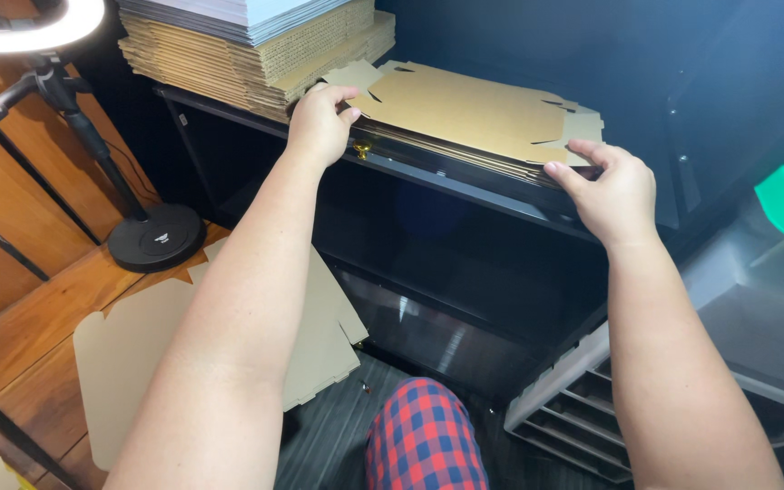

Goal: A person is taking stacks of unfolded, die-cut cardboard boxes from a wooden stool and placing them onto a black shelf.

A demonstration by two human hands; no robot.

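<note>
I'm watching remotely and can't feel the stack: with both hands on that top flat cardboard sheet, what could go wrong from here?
The left hand and right hand grip only the edges of the top cardboard sheet, so it may bend. The sheets beneath could slide off the black shelf. The loose cardboard on the floor could be stepped on.

Both forearms are bare from the lower edge of the frame to the wrists; no sleeve shows on either. The left hand [321, 120] and the right hand [612, 192] are bare, without gloves. No ring, watch or band is visible on the parts shown. One knee [424, 437] is covered in checked cloth, red and dark blue, in small squares.
</note>
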